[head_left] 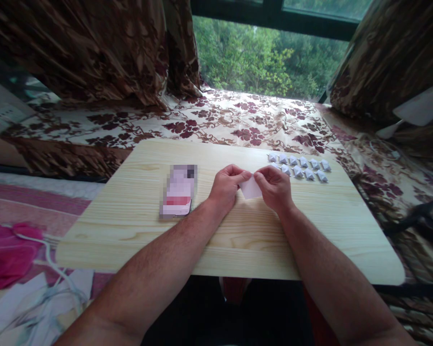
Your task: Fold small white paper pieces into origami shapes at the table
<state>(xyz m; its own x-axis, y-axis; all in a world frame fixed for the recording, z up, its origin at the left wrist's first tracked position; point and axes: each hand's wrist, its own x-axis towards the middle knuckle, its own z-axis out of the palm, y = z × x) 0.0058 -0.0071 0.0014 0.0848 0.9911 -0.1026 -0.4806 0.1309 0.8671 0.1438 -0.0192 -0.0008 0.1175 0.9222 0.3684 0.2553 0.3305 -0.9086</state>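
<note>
A small white piece of paper [250, 188] is held between both hands above the middle of a light wooden table [130, 216]. My left hand [227, 185] pinches its left edge with curled fingers. My right hand [274, 186] pinches the right edge, thumb and forefinger closed on it. To the right of my right hand, several small folded white paper shapes [303, 168] lie in two rows on the table.
A phone [178, 191] lies flat on the table left of my left hand. Beyond the table is a floral covered ledge [220, 117] under a window with brown curtains [94, 48]. A pink cloth [7, 254] and white cable lie at the lower left.
</note>
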